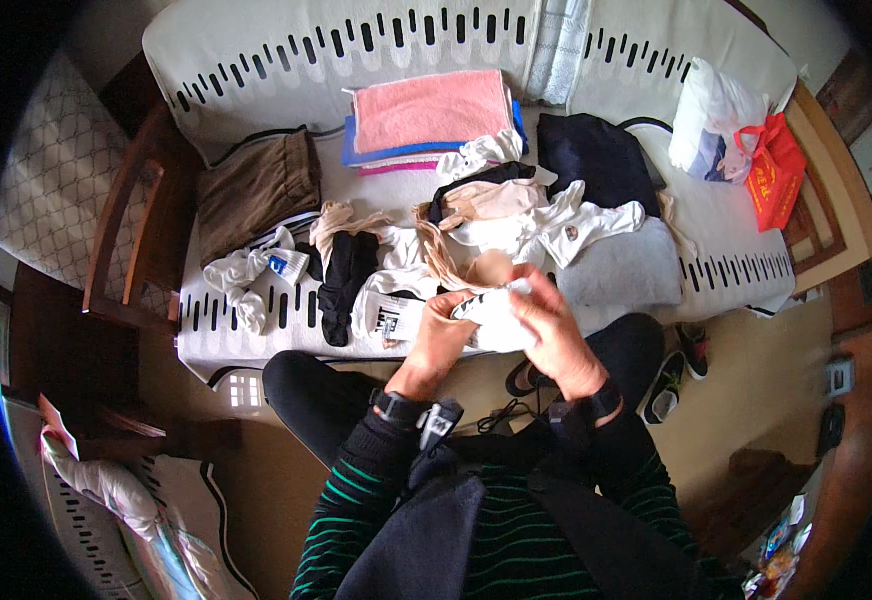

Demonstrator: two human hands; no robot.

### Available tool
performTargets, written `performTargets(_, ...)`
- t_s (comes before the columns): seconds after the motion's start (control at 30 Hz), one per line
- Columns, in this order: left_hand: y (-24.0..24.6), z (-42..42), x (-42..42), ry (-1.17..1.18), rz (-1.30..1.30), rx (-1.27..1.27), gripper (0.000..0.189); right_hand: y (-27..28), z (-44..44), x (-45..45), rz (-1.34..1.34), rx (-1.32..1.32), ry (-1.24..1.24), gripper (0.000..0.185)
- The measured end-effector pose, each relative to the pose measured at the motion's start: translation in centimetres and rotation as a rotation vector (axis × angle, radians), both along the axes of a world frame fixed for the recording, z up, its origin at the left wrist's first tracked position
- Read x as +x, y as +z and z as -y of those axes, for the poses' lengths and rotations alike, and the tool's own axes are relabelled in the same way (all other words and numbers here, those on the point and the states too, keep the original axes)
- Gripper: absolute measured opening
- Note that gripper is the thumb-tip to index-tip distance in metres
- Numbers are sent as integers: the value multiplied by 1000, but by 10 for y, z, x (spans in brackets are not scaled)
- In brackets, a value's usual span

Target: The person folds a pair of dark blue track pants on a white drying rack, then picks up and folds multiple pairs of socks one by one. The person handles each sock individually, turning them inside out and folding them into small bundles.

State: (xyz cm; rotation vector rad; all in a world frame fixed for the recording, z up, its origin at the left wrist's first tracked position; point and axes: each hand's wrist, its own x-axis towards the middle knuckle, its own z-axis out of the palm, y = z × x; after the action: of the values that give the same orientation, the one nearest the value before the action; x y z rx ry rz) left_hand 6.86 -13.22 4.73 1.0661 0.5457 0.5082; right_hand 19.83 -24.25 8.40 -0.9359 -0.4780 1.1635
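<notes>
Both hands hold a white sock with dark marks, over the sofa's front edge. My left hand grips its left end near the dark marks, and my right hand has fingers closed on its right side. Just beyond them lie beige hosiery, a white sock with dark lettering and a black sock. White socks with a small badge rest by a folded grey cloth. More white socks, one with a blue patch, lie at the left.
Folded towels, a pink one on top, sit near the sofa's backrest. Brown trousers lie left, folded dark clothing right. A red bag and a white bag stand by the right armrest. Shoes are on the floor.
</notes>
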Motion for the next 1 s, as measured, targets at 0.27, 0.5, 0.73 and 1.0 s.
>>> performTargets(0.27, -7, 19, -37, -681, 468, -747, 47, -35, -12, -6, -50, 102, 282, 17)
performTargets(0.5, -7, 9, -30, -390, 391, -580, 64, -34, 9, 20, -101, -69, -62, 55)
performTargets(0.73, -25, 12, -20, 136, 307, -727, 29, -17, 17, 47, 135, 34, -622, 24)
performTargets(1.0, -78, -20, -53, 114, 293, -551, 13, 10, 78, 81, 447, 128, -638, 19)
